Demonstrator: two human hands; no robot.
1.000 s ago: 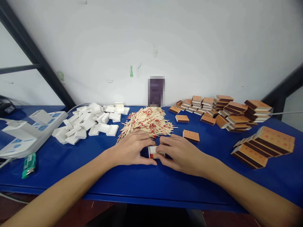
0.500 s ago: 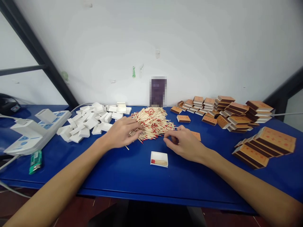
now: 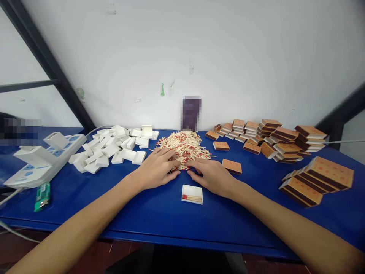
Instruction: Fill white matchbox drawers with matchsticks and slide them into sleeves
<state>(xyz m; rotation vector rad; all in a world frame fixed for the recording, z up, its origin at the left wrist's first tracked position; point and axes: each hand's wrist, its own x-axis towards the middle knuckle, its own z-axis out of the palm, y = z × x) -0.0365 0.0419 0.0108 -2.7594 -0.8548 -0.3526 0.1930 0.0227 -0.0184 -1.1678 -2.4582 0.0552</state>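
Observation:
A heap of red-tipped matches [image 3: 185, 146] lies in the middle of the blue table. At its near left side my left hand [image 3: 159, 167] rests with bent fingers against the matches, the thumb apart from them. My right hand [image 3: 209, 175] touches the heap's near right edge, fingers stretched forward and thumb spread below. Both sets of fingertips are partly hidden among the matches. Closer to me, a white matchbox tray [image 3: 186, 189] lies with its open side up, holding several matches [image 3: 192, 198] along its near wall, red heads to the left.
White trays [image 3: 110, 148] are piled at the left. Orange-brown matchboxes [image 3: 285, 134] stand stacked at the right, with a single matchbox [image 3: 232, 166] beside my right hand. A power strip [image 3: 45, 163] and a green lighter [image 3: 42, 196] lie far left. Behind is a wall [image 3: 228, 57].
Both hands have moved toward each other at the near edge of the match heap. My right hand has gone left, uncovering the single matchbox. The tray stays in place.

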